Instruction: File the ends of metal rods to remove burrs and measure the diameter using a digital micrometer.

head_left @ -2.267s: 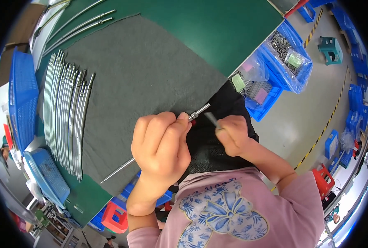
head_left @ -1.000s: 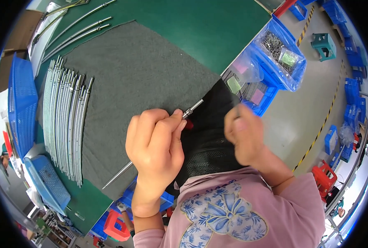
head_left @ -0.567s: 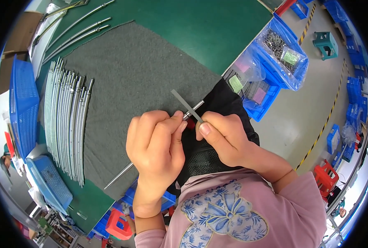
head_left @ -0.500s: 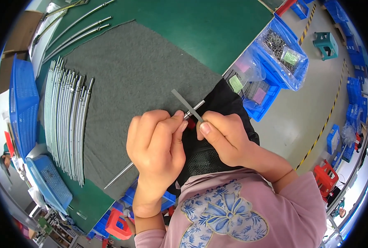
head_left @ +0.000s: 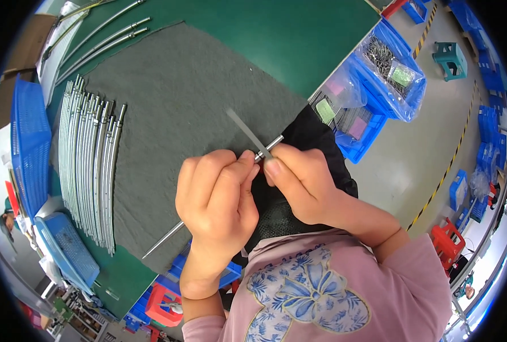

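- At the centre of the frame, the left hand [head_left: 216, 196] pinches a thin metal rod [head_left: 162, 240] near its collar [head_left: 259, 155], thumb against forefinger, other fingers curled; the rod slants from lower left up to the right.
- Just right of centre, the right hand [head_left: 302, 182] grips a flat grey strip [head_left: 246, 129] between thumb and forefinger. The strip crosses over the rod beside the collar — whether they touch, I cannot tell.
- Work on this rod looks underway rather than finished, judging by the strip lying across it; how much is left on it does not show.
- Left of centre, a row of similar rods [head_left: 88, 176] lies side by side on a grey cloth [head_left: 173, 102], out of either hand. Done or waiting — the view does not settle it.
- Upper left, three more rods [head_left: 108, 41] lie apart from that row, partly on the green table [head_left: 253, 34].
- Upper right, a blue bin [head_left: 356, 152] holds thin rods, also unheld.
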Demonstrator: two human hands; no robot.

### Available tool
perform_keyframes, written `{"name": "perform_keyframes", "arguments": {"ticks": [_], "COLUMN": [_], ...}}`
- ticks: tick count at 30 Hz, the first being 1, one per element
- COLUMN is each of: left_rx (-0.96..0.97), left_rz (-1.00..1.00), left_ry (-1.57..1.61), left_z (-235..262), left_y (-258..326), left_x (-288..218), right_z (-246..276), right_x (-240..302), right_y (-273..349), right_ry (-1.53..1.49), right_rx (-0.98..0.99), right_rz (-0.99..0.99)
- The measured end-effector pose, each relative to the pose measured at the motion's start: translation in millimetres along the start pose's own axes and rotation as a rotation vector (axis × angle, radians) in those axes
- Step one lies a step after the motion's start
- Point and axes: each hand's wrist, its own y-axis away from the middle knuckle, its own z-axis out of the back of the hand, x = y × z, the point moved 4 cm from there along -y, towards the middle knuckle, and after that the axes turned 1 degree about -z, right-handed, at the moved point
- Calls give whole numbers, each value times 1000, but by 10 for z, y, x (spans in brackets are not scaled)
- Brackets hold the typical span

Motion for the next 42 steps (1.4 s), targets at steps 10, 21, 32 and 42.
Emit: {"name": "perform_keyframes", "arguments": {"ticks": [10,21,32,42], "left_rx": [11,25,-18,-23], "left_rz": [3,-13,-27,-5], "left_ry": [-8,-39,-25,-11], "left_z": [-27,4,-13,-36], "left_y": [8,-6,3,8], "left_x": [-8,-17,-9,0], "right_z": [10,-7,70,131], "right_x": [-181,-120,-6,51], "right_y": [101,-27,56,181], "right_ry": [-36,-106,-75,-40], "right_rx": [70,91,129,161], "right_rz": [45,56,-145,-277]}}
